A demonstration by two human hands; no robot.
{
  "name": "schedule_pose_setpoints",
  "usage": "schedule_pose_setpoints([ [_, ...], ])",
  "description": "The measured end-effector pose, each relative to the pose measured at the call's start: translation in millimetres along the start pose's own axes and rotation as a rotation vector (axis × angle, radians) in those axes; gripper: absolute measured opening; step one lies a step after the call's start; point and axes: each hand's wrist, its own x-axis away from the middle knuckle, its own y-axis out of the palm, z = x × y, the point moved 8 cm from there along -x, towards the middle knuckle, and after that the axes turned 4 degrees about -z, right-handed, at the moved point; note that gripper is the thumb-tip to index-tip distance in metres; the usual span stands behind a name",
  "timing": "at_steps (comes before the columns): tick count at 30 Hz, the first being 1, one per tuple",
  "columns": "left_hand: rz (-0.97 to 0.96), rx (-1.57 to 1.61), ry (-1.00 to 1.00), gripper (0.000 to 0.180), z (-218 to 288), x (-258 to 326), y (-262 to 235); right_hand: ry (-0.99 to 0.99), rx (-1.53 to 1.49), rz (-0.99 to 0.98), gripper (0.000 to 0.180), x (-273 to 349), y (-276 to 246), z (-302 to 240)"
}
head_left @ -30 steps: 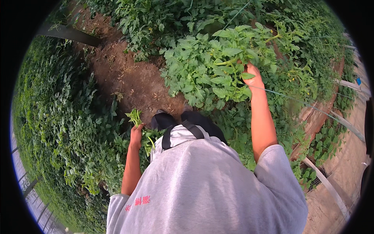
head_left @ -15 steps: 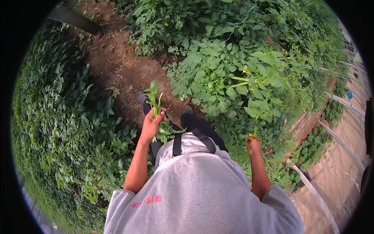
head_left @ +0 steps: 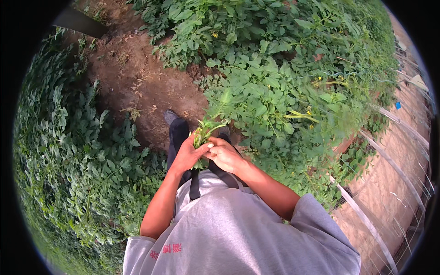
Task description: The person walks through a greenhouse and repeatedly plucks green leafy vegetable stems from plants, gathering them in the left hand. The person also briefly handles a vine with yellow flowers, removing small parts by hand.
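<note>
In front of my waist, my left hand [head_left: 187, 155] is closed round a bunch of green tomato shoots [head_left: 201, 136], their stems and leaves sticking out above the fingers. My right hand [head_left: 225, 156] meets it from the right, its fingers closed against the same bunch and touching my left thumb. The palms and part of the stems are hidden behind the fingers. To the right of my hands grow leafy tomato plants [head_left: 261, 96] with small yellow flowers and a few pale thick stems [head_left: 300, 116].
Dense foliage [head_left: 82, 156] forms another row on the left. Between the rows runs a brown soil path [head_left: 142, 82], where my shoe [head_left: 171, 116] stands. A dark post [head_left: 80, 22] rises at the upper left. Pale poles [head_left: 364, 220] lean along an earthen wall [head_left: 380, 188] at the right.
My right hand has left the plants on the right and come to the bunch at my left hand. The bunch has moved slightly right, and the view has shifted a little.
</note>
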Motion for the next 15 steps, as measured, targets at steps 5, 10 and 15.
schedule_pose_setpoints([
  [5,-0.07,0.107,-0.055,0.057,39.8,15.2,-39.8,-0.136,0.472,0.062,0.026,-24.3,54.8,-13.9],
  [10,-0.053,0.066,-0.034,0.059,57.6,3.5,-52.0,-0.042,0.975,0.206,0.03,-35.1,54.0,-47.8],
  [15,-0.035,-0.187,0.06,0.041,77.0,-19.0,-57.9,0.07,0.65,-0.04,0.058,-53.0,69.1,-61.7],
])
